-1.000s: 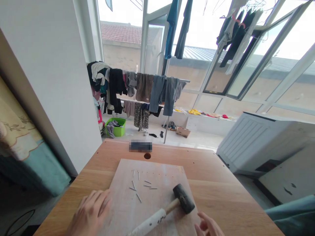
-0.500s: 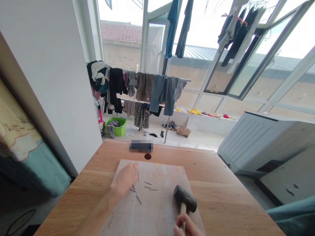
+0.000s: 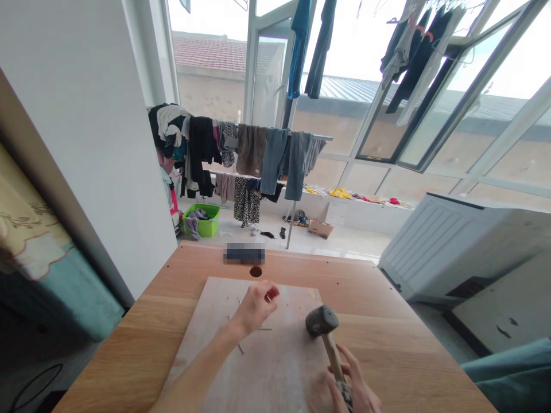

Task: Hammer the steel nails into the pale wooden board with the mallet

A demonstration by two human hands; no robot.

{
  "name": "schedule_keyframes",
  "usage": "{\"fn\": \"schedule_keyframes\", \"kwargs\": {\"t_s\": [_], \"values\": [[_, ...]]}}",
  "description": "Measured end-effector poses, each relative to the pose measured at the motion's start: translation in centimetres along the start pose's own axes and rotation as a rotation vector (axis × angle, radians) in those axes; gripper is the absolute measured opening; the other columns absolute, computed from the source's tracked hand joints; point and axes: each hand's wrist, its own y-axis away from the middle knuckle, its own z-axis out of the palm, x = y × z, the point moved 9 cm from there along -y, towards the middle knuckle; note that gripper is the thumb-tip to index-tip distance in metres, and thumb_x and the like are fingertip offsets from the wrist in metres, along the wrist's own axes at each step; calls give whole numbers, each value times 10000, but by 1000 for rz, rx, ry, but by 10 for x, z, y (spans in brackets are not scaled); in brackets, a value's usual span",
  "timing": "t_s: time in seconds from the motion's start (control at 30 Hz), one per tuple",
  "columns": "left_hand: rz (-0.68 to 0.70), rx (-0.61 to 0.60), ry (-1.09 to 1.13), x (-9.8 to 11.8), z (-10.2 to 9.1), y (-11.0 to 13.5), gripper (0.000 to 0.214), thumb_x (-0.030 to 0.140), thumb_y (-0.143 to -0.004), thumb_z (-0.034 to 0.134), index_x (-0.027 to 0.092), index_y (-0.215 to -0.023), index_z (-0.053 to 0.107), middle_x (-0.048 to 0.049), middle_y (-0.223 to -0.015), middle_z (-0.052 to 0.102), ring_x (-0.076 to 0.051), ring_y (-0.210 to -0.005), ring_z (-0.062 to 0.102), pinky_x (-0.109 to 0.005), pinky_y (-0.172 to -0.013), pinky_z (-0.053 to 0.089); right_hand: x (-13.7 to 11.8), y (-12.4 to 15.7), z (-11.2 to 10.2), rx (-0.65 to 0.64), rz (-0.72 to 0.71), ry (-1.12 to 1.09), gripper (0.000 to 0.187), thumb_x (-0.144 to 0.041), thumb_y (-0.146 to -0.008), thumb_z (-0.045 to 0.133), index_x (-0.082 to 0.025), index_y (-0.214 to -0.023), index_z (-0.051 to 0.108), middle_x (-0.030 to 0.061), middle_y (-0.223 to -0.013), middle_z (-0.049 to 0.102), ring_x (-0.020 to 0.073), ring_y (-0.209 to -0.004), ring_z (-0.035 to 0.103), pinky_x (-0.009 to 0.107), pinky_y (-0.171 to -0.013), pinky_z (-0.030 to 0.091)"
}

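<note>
My right hand (image 3: 350, 381) grips the wooden handle of a mallet (image 3: 322, 321) with a dark head. The mallet's head is over the right side of a pale wooden board (image 3: 293, 367). My left hand (image 3: 258, 307) is over the upper middle of the board, its fingers curled together; a small pale sliver shows between them, too small to name surely. Loose nails lie on the board beside and beneath my left hand, among them one nail (image 3: 241, 348) below my wrist and another nail (image 3: 266, 328) to its right. My hand and forearm hide other parts of the board.
The board lies on a wooden table (image 3: 396, 344) with a round hole (image 3: 255, 271) near its far edge. A blurred dark object (image 3: 244, 254) sits beside that hole. Beyond stand a laundry rack with clothes (image 3: 252, 149), a green basket (image 3: 209, 226) and a white cabinet (image 3: 430, 246).
My left hand has moved right across the board, now covering some of the nails. The mallet has tilted, its head slightly higher, and my right hand has shifted right and lower on the handle.
</note>
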Motion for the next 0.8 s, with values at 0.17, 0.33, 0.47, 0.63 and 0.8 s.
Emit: {"fn": "schedule_keyframes", "kwargs": {"t_s": [0.17,0.33,0.47,0.63,0.8], "values": [[-126,3,240,-5,58,-14,68,175,-805,616,178,-826,681,-40,-830,753,-167,-773,698,-256,-729,538,5,3,10,-38,-15,-29,507,-473,-880,465,-220,-1313,545,16,-773,748,227,-689,762,272,-639,570],[-190,78,204,-13,74,-21,69,177,-832,610,175,-839,678,-69,-851,761,-179,-776,707,-267,-707,535,8,2,9,-49,23,-40,526,-537,-879,460,-215,-1261,625,43,-815,791,245,-766,777,268,-687,583],[-151,55,173,-16,77,-18,91,191,-846,605,179,-858,695,-62,-861,758,-169,-746,698,-259,-710,530,10,2,8,-62,42,-19,540,-604,-853,504,-191,-1132,711,104,-949,819,288,-909,777,273,-773,588],[-131,40,129,-21,79,-16,112,193,-839,608,181,-850,719,-41,-849,750,-156,-679,671,-256,-688,513,17,2,14,-145,93,-3,628,-612,-856,456,-133,-1182,699,142,-974,808,305,-934,763,287,-796,577],[-96,20,93,-18,83,-16,128,164,-816,613,190,-855,731,-37,-834,732,-171,-781,682,-257,-761,516,34,0,28,-299,221,-80,690,-644,-828,468,-134,-1260,638,49,-635,735,261,-620,738,266,-531,551]]}}
